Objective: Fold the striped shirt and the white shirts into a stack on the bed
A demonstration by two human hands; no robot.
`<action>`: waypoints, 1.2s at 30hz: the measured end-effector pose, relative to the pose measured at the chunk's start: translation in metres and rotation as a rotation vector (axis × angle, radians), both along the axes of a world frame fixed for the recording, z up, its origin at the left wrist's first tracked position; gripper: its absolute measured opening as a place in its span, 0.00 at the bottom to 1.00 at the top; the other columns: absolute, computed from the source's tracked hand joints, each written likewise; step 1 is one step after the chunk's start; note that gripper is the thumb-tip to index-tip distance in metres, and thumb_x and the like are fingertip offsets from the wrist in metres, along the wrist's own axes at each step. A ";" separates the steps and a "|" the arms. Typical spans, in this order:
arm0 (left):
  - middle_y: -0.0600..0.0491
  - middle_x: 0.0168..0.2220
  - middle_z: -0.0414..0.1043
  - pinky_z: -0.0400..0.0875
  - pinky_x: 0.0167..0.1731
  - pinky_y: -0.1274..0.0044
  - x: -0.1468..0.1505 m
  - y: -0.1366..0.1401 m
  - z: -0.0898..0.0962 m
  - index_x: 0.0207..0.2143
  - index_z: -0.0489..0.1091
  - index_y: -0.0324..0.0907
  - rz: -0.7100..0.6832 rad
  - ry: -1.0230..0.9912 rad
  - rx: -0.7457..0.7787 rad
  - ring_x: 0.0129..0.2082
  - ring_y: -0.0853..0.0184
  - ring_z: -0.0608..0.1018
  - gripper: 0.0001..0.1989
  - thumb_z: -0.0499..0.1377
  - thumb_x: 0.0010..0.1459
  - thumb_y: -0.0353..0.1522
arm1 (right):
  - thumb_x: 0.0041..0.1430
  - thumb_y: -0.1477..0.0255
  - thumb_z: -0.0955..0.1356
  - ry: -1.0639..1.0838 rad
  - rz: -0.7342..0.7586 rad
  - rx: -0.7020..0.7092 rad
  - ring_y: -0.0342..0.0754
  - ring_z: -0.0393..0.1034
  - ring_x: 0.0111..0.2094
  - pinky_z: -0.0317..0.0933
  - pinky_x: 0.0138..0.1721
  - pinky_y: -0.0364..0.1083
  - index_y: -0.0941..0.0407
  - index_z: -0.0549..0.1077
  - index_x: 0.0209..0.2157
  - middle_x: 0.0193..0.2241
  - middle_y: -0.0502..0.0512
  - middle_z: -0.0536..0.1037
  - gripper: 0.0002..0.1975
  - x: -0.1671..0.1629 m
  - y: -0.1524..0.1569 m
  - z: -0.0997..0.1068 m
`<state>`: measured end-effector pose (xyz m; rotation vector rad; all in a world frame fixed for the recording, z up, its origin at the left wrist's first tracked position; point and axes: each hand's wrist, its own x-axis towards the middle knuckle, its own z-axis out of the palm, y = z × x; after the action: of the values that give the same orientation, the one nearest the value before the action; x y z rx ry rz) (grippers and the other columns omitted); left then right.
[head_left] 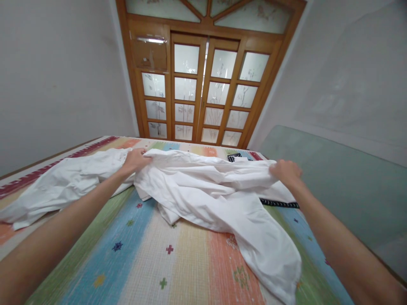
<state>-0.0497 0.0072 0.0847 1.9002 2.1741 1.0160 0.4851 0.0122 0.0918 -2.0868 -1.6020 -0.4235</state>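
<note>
A white long-sleeved garment, likely a shirt (203, 186), is stretched between my two hands above the bed. My left hand (136, 160) is closed on its left end, and my right hand (286, 170) pinches its right end. One sleeve hangs from the right part and trails toward me across the striped cover. Left of my left hand lies a second mass of white cloth (73, 178); whether it joins the held piece I cannot tell. Under the right end a black patterned strip (280, 203) shows, partly hidden by the white cloth.
The striped bed cover (152, 262) spreads beneath everything. A small black-and-white item (234, 157) lies behind the shirt. A pale green headboard-like panel (343, 182) stands along the right. Wooden doors with glass panes (203, 84) close off the far end between white walls.
</note>
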 end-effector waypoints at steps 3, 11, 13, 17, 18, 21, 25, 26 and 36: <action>0.53 0.27 0.77 0.72 0.27 0.76 -0.003 -0.003 0.005 0.34 0.74 0.40 -0.166 -0.463 -0.059 0.30 0.61 0.79 0.15 0.63 0.39 0.32 | 0.51 0.76 0.65 -0.223 0.060 -0.036 0.72 0.66 0.50 0.60 0.44 0.64 0.65 0.75 0.46 0.47 0.80 0.73 0.19 -0.028 0.004 -0.009; 0.47 0.32 0.81 0.77 0.30 0.74 -0.004 -0.031 0.014 0.36 0.77 0.38 -0.502 -0.832 -0.346 0.31 0.61 0.81 0.19 0.69 0.38 0.34 | 0.60 0.67 0.67 0.231 0.767 -0.110 0.53 0.72 0.46 0.64 0.49 0.51 0.59 0.72 0.50 0.47 0.62 0.77 0.18 -0.141 0.030 -0.012; 0.48 0.30 0.80 0.77 0.29 0.74 -0.003 -0.036 0.017 0.32 0.77 0.38 -0.488 -0.856 -0.348 0.29 0.62 0.81 0.15 0.67 0.38 0.33 | 0.60 0.63 0.68 0.307 0.809 -0.166 0.52 0.74 0.44 0.64 0.47 0.50 0.59 0.70 0.53 0.46 0.63 0.78 0.22 -0.165 0.034 -0.010; 0.47 0.24 0.78 0.75 0.22 0.76 0.001 -0.042 0.019 0.23 0.74 0.37 -0.411 -0.945 -0.339 0.23 0.63 0.78 0.07 0.61 0.36 0.29 | 0.55 0.66 0.73 0.339 0.797 -0.329 0.50 0.75 0.38 0.65 0.41 0.46 0.60 0.71 0.52 0.39 0.60 0.81 0.24 -0.196 0.044 -0.006; 0.47 0.23 0.77 0.74 0.20 0.76 0.002 -0.044 0.020 0.21 0.73 0.37 -0.397 -0.949 -0.338 0.22 0.63 0.77 0.06 0.60 0.35 0.29 | 0.53 0.68 0.74 0.343 0.797 -0.347 0.48 0.75 0.35 0.65 0.39 0.44 0.60 0.72 0.50 0.36 0.58 0.81 0.23 -0.199 0.047 -0.006; 0.49 0.22 0.76 0.72 0.19 0.75 0.000 -0.046 0.018 0.22 0.72 0.38 -0.389 -0.876 -0.356 0.21 0.63 0.76 0.07 0.59 0.35 0.30 | 0.53 0.70 0.72 0.376 0.843 -0.332 0.45 0.72 0.28 0.61 0.32 0.41 0.60 0.77 0.41 0.27 0.52 0.79 0.13 -0.198 0.055 -0.005; 0.51 0.30 0.77 0.75 0.28 0.72 -0.010 -0.041 0.009 0.36 0.73 0.40 -0.411 -0.496 -0.264 0.30 0.60 0.78 0.19 0.56 0.38 0.33 | 0.55 0.68 0.68 0.290 0.852 -0.231 0.44 0.68 0.26 0.56 0.29 0.41 0.59 0.77 0.25 0.20 0.48 0.74 0.10 -0.180 0.058 0.001; 0.51 0.33 0.78 0.75 0.32 0.72 -0.013 -0.039 0.004 0.42 0.72 0.40 -0.410 -0.353 -0.205 0.33 0.60 0.78 0.24 0.57 0.38 0.34 | 0.55 0.68 0.68 0.227 0.833 -0.183 0.45 0.68 0.26 0.55 0.29 0.41 0.58 0.76 0.23 0.20 0.49 0.74 0.11 -0.175 0.057 0.004; 0.38 0.57 0.65 0.62 0.55 0.58 0.019 -0.040 -0.049 0.60 0.61 0.40 -0.327 0.525 0.315 0.57 0.50 0.67 0.28 0.53 0.56 0.30 | 0.64 0.72 0.62 -0.283 0.655 0.144 0.56 0.66 0.41 0.56 0.42 0.50 0.59 0.76 0.29 0.34 0.65 0.77 0.14 -0.148 0.036 0.039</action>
<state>-0.0304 -0.0330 0.0357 2.8243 1.8889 0.9144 0.3369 0.0485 0.1311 -1.3287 -2.2175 -0.5875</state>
